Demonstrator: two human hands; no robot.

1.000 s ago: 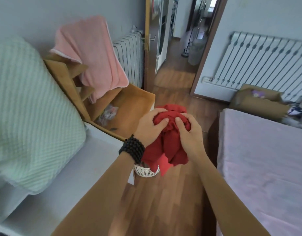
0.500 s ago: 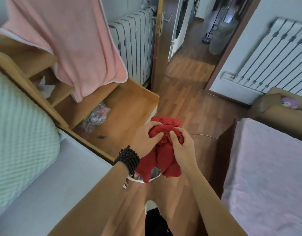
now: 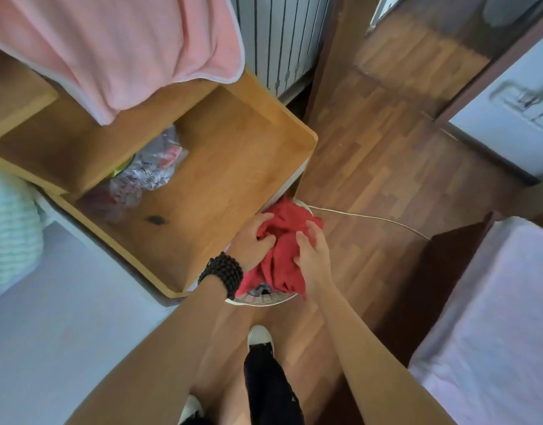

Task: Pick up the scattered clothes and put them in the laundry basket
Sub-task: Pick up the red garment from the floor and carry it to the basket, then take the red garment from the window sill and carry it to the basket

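A bunched red garment [image 3: 282, 240] sits in the mouth of a white perforated laundry basket [image 3: 261, 300] on the wooden floor. My left hand [image 3: 252, 240], with a dark bead bracelet on the wrist, grips the cloth from the left. My right hand [image 3: 311, 256] holds it from the right with curled fingers. The lower folds of the garment hang inside the basket, over darker clothes that barely show. Most of the basket is hidden under the cloth and my hands.
An open wooden drawer [image 3: 298, 130] holding a crumpled plastic bag [image 3: 144, 170] juts out just left of the basket. A pink towel [image 3: 117, 47] hangs above it. A bed [image 3: 494, 332] stands right, a white cable [image 3: 371, 219] crosses the floor, and my shoe [image 3: 259, 337] is below the basket.
My view has tilted down and moved closer. Both hands have lowered the red garment from chest height into the top of the basket.
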